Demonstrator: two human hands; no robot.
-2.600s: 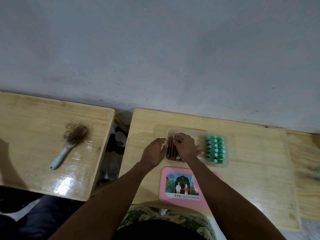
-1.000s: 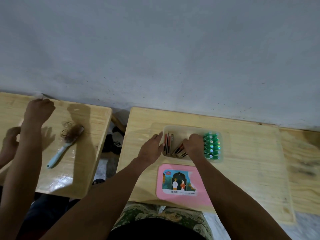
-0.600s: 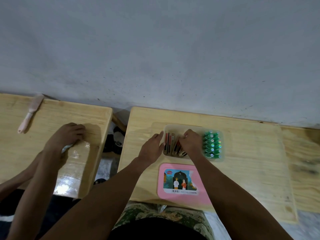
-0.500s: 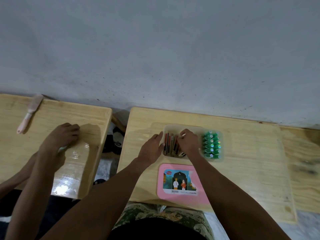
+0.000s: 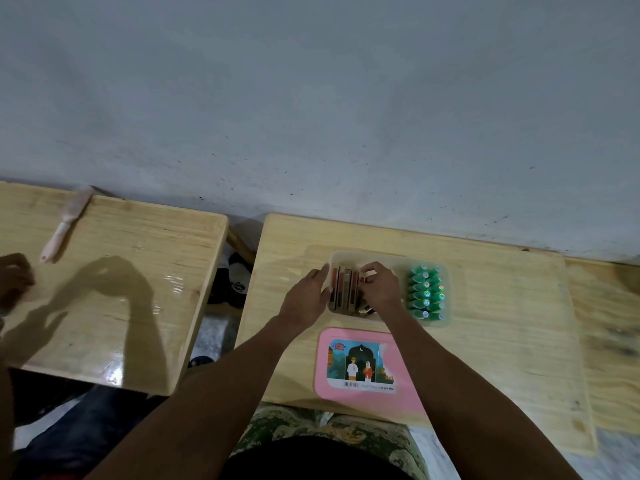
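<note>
Desks: three are showing — left desk (image 5: 121, 271), middle desk (image 5: 502, 323), right desk (image 5: 609, 306).
Hands: three are showing — left hand (image 5: 306, 299), right hand (image 5: 381, 289), third hand (image 5: 14, 278).
Clear tray (image 5: 367, 256): one.
Dark red sticks (image 5: 341, 289): about four are showing, more hiding.
Green-capped bottles (image 5: 424, 292): roughly seven rows, uncountable exactly.
Pink lid (image 5: 346, 396): one.
Pink brush (image 5: 65, 223): one.

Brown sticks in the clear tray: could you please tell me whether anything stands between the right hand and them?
Nothing visible does: the right hand grips the brown sticks inside the tray. The green bottles stand to its right, clear of them.
</note>
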